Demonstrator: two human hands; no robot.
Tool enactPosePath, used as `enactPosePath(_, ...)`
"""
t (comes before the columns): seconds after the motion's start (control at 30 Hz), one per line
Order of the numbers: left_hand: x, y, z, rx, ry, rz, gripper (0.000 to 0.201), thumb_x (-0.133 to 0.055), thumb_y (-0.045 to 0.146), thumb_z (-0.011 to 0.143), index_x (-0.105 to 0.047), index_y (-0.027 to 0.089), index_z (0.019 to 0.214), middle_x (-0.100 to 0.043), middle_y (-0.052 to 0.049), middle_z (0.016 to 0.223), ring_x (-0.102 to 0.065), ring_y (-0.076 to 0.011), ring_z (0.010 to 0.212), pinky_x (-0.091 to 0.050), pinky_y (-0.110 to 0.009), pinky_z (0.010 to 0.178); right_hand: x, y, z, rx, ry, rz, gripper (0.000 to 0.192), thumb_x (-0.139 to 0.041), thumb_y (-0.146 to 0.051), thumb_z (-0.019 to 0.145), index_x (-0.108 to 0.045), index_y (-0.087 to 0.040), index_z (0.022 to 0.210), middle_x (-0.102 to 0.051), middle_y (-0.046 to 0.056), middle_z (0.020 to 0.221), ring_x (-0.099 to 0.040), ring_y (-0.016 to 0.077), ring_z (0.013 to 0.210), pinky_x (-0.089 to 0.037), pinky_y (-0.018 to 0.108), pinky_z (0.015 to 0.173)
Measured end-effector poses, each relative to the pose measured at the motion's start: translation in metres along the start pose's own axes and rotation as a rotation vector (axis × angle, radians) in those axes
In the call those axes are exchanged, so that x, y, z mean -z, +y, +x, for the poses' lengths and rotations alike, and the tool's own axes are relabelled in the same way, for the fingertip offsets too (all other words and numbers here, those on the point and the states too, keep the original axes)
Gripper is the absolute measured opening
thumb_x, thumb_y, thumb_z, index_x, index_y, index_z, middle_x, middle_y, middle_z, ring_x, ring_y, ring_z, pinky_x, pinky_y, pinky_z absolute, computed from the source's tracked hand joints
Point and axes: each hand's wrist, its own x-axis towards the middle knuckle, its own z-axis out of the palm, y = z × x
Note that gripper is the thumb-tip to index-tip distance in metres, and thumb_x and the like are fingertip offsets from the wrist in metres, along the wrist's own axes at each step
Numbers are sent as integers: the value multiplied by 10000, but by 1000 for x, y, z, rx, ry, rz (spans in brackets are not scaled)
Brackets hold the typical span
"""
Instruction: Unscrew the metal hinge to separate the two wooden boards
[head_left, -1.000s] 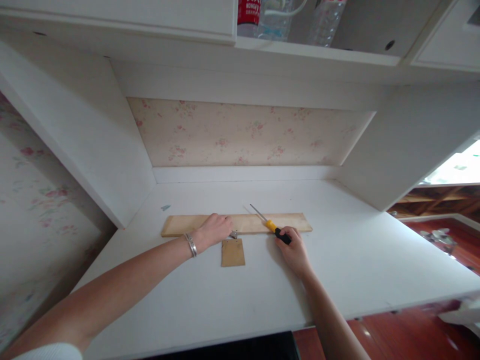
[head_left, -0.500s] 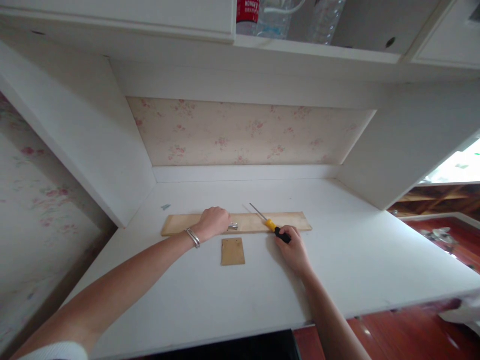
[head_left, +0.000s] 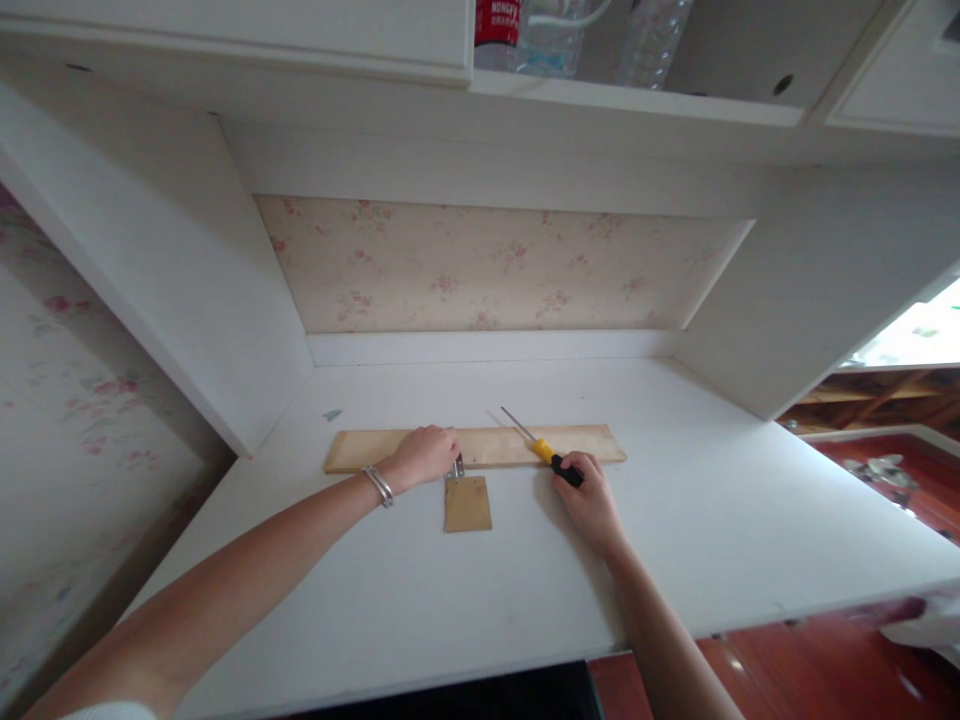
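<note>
The small metal hinge has moved since the earlier picture: half a second ago it lay on top of the long wooden board, and now it sits at the near edge of that board, touching the top edge of the small wooden square. The left hand has come with it, and its fingers curl over the near edge of the long board and close on the hinge. A silver bracelet is on this wrist.

The right hand has stayed in its place, just in front of the right part of the long board. Its grip is closed around the black end of the screwdriver. The yellow part of the handle and the metal shaft lie across the board and point away, to the far left.

The long board lies flat on the white counter. The small square lies just in front of the board's middle, between the two hands
</note>
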Motion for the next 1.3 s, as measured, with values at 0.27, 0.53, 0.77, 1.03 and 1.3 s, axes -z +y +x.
enactPosePath(0.27,-8,1,-7,-233,66,-151,213,-417,221,884,-620,197,824,-668,-59,916,-612,-180,869,-435,-268,759,0,-1,0,16,4,-5,137,-550,-265,717,-496,-222,836,-520,42,926,-499,193,829,-400,346,774)
enactPosePath(0.53,-8,0,-13,-281,-22,-212,172,-473,162,825,-639,195,801,-661,-34,873,-604,-160,826,-425,-243,725,0,0,0,19,-6,-13,136,-549,-247,721,-495,-224,843,-521,38,928,-496,191,838,-393,346,780)
enactPosePath(0.77,-5,6,-18,-225,23,-168,274,-396,279,914,-613,182,778,-670,-55,843,-611,-172,790,-424,-262,696,0,1,0,4,0,-7,136,-549,-261,712,-499,-224,833,-529,43,929,-507,195,828,-401,353,775)
enactPosePath(1.03,-9,14,-28,-178,46,-80,417,-271,344,960,-618,183,793,-681,-69,842,-627,-178,776,-433,-278,704,1,-2,0,22,1,-10,141,-549,-268,710,-502,-222,835,-535,49,928,-508,199,838,-400,356,776)
enactPosePath(1.3,-28,14,-35,-111,45,-97,468,-238,404,963,-642,187,873,-695,-79,893,-644,-201,814,-443,-308,735,1,0,0,18,-1,-11,145,-553,-271,704,-503,-220,830,-535,54,917,-507,203,830,-405,367,774)
